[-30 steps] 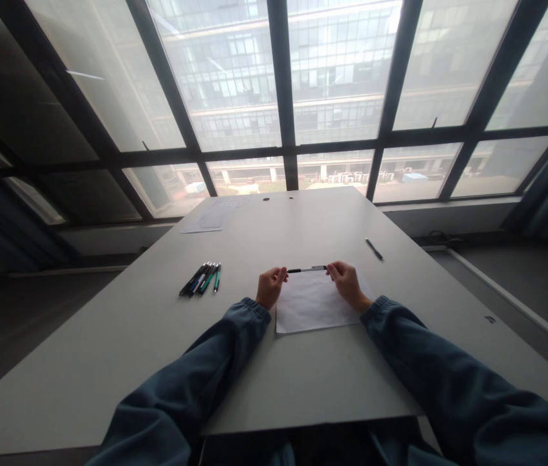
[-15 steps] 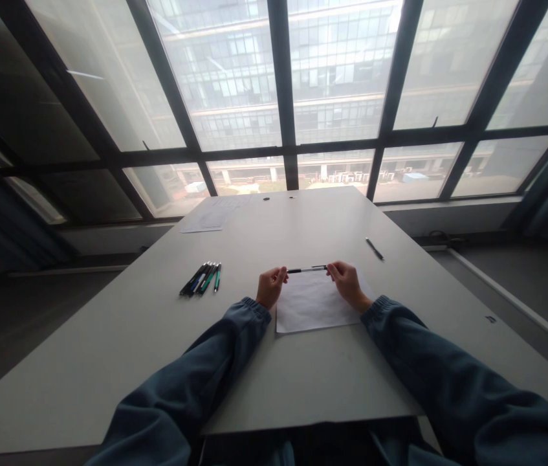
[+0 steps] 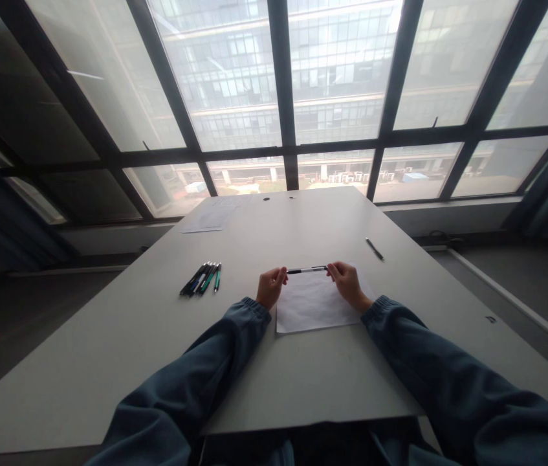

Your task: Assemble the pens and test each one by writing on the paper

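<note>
A pen (image 3: 306,270) with a clear barrel and dark ends is held level between my two hands, above the far edge of a white sheet of paper (image 3: 317,304). My left hand (image 3: 272,286) is closed on its left end in a pinch, beside the paper's left edge. On the right end, my right hand (image 3: 346,283) pinches with thumb and fingers, over the paper's right part. Several dark and green pens (image 3: 200,279) lie side by side on the table to the left of my left hand.
One dark pen (image 3: 375,249) lies beyond my right hand. Printed sheets (image 3: 206,219) rest at the table's far left. The white table (image 3: 157,349) reaches toward large windows. A small dark mark (image 3: 490,319) shows near its right edge.
</note>
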`<state>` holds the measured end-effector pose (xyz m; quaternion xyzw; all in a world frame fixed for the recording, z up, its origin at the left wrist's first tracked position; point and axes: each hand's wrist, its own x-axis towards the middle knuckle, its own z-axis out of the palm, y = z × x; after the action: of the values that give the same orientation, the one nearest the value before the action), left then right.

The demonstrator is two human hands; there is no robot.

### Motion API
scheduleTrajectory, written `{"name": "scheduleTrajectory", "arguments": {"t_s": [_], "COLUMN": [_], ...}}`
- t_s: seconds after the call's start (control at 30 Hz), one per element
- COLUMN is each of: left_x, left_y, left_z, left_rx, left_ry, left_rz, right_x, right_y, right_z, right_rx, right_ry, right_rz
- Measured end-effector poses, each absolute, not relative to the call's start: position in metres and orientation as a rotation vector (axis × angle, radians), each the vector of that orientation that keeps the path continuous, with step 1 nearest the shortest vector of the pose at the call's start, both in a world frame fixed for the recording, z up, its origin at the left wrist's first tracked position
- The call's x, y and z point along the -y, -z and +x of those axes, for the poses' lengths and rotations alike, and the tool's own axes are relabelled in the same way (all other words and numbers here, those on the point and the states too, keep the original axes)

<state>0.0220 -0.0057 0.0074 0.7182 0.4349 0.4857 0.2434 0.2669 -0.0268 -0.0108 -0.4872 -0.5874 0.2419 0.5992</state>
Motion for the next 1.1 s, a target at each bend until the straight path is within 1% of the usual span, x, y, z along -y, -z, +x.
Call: {"name": "scheduleTrajectory", "arguments": {"t_s": [1.1], "left_x": [0.0061], "left_y": [-0.0069], "left_z": [0.0230], "left_rx": [-1.179], "left_ry": [-1.326], "left_rz": [1.948], "right_x": [0.0271], "right_y": [0.0118], "right_z": [0.2659], "right_rx": [1.371], "right_ry": [-0.560], "right_rz": [-1.125]}}
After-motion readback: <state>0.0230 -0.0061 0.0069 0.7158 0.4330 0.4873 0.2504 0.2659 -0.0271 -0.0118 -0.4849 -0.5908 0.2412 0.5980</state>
